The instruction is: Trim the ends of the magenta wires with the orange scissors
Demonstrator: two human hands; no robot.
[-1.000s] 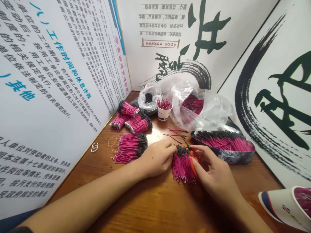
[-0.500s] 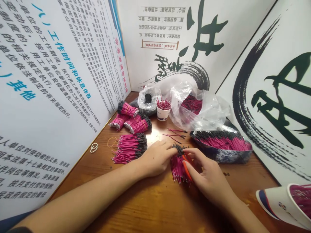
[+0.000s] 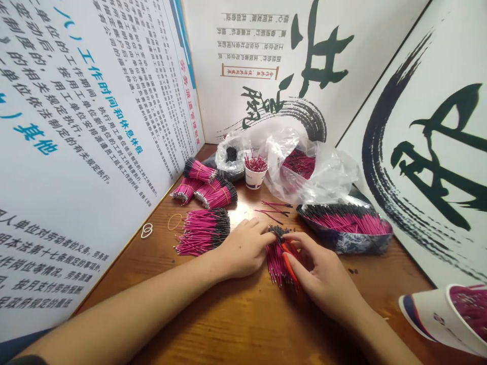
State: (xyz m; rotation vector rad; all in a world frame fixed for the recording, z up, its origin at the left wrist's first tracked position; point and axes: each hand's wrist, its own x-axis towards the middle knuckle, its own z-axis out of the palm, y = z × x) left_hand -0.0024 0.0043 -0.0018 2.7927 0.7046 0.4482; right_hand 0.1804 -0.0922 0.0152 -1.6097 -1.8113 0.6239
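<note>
On the wooden table [image 3: 205, 329] sits your bunch of pink wires [image 3: 274, 262]; your right hand [image 3: 321, 266] has its fingers curled round orange pliers [image 3: 290, 268] at the black ends. Your left hand [image 3: 245, 249] bends its fingers against it, can't tell if gripping tbh.

Looks to me like an office corner given over to bench work: seen from the worker, a printed board [image 3: 87, 147] about working hours at ten o'clock, a slogan panel [image 3: 262, 56] at twelve, banded wire bundles [image 3: 215, 193] at eleven on a wooden table [image 3: 213, 324].
</note>
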